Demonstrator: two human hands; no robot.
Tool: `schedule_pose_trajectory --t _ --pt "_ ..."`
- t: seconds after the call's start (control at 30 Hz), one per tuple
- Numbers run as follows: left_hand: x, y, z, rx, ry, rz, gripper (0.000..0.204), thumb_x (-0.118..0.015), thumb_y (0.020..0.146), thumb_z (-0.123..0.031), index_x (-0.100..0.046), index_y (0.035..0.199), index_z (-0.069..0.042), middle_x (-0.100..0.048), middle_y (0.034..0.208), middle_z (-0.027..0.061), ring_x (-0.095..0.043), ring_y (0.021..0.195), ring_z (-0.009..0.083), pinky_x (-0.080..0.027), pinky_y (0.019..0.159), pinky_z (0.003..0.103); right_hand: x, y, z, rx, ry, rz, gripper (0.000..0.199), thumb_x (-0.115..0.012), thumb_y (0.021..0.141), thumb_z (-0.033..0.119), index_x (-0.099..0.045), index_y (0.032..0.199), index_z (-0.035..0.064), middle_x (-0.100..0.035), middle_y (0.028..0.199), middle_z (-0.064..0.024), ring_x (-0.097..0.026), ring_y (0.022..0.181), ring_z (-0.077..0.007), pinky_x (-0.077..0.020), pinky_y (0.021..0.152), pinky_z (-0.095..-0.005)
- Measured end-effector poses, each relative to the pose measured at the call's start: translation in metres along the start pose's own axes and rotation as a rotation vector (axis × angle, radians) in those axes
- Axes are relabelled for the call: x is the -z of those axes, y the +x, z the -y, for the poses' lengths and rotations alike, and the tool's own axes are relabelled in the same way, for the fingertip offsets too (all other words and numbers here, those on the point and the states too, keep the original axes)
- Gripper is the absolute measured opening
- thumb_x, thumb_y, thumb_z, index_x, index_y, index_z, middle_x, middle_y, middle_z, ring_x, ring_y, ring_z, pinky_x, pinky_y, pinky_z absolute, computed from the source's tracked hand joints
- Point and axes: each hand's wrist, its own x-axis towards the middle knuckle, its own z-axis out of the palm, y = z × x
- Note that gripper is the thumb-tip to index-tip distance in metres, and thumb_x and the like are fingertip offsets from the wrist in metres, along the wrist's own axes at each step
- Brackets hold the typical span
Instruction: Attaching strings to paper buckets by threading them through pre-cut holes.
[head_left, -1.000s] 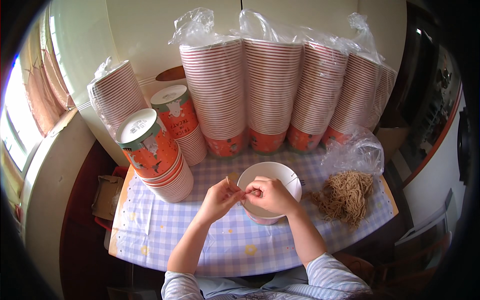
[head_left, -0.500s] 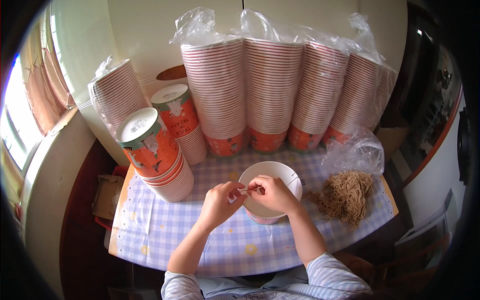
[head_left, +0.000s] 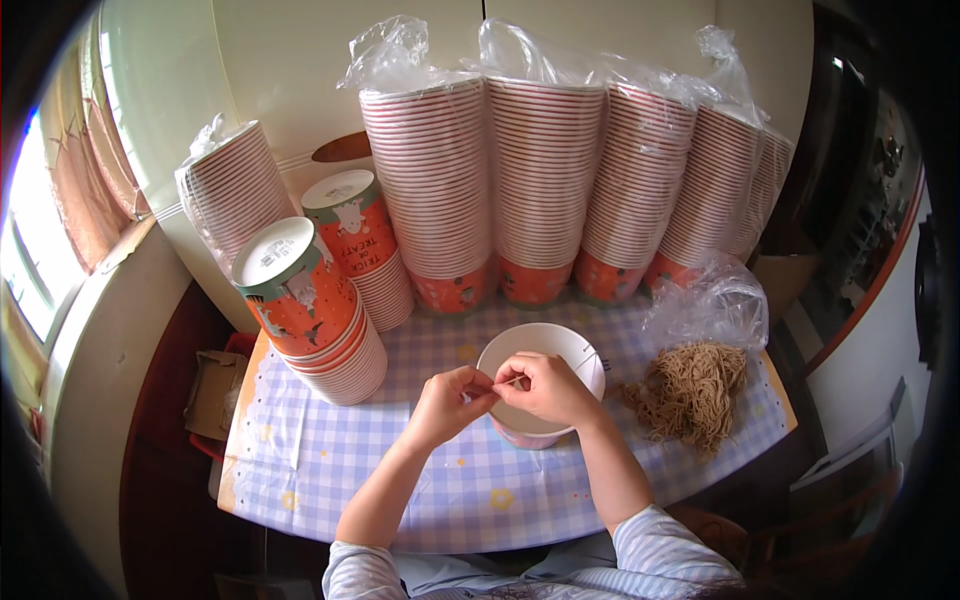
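A white-lined paper bucket point(head_left: 560, 338) stands upright near the middle of the table, its mouth toward me. My left hand point(head_left: 452, 400) and my right hand point(head_left: 540, 386) meet above its left rim, fingertips pinched together on a thin cord. Most of that cord is hidden by the fingers. On the bucket's right side a short pale length of cord point(head_left: 587, 362) shows against the inner wall near the rim. To the right of the bucket lies a tangled heap of tan cords point(head_left: 700, 392).
Tall stacks of nested buckets point(head_left: 545, 170) in clear plastic line the back. Upside-down orange bucket stacks point(head_left: 305, 300) stand at the left. A crumpled plastic bag point(head_left: 715, 305) lies behind the cords. A checked cloth point(head_left: 340, 470) covers the table; a cardboard box point(head_left: 213, 392) sits beyond its left edge.
My left hand has shifted slightly right, so its fingertips now touch those of my right hand. The small loop of cord between them no longer shows. The bucket has stayed in place.
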Motion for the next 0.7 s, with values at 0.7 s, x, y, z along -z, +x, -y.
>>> schedule_pose_trajectory --t 0.7 --pt "0.009 0.007 0.01 0.184 -0.532 0.182 0.008 -0.063 0.079 -0.003 -0.055 0.082 -0.002 -0.061 0.076 0.0024 -0.056 0.068 0.0068 -0.044 0.06 0.02 0.013 -0.005 -0.003 0.267 -0.145 0.15 0.012 -0.064 0.071 0.004 -0.064 0.08 0.012 -0.054 0.079 0.0001 -0.056 0.068 -0.0157 -0.0463 0.059 -0.0284"
